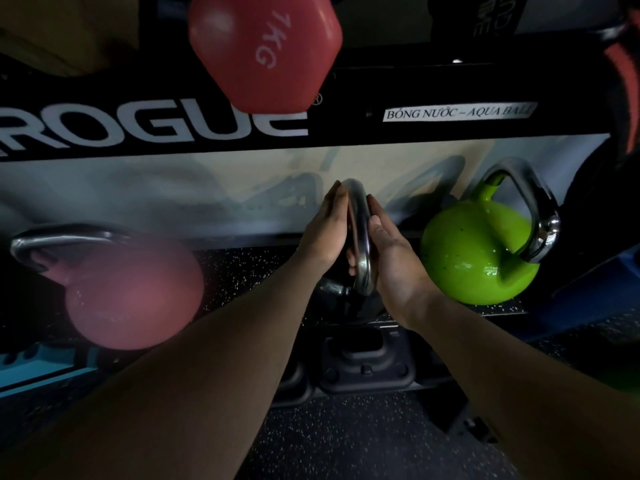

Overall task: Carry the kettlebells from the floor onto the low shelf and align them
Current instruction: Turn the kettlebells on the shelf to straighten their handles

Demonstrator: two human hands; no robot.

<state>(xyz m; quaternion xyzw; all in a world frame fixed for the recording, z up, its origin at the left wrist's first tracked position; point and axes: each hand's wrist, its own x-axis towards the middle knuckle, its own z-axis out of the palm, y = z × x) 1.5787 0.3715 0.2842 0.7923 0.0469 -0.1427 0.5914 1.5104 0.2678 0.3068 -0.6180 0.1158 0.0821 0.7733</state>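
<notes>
A black kettlebell [332, 296] with a steel handle stands on the low speckled shelf [249, 271], straight ahead. My left hand [325, 233] presses flat against the left side of its handle and my right hand [394, 258] against the right side, fingers extended along the steel. A green kettlebell [478, 251] sits on the shelf to the right, its steel handle tilted right. A pink kettlebell [135, 299] sits to the left with its handle pointing left. The black bell's lower body is hidden behind my hands.
A black rail marked ROGUE [156, 126] runs above the shelf, with a red 7 kg dumbbell [266, 50] overhanging it. A black rack foot [367, 368] bolts to the dark speckled floor below. Blue equipment [41, 368] lies at the lower left.
</notes>
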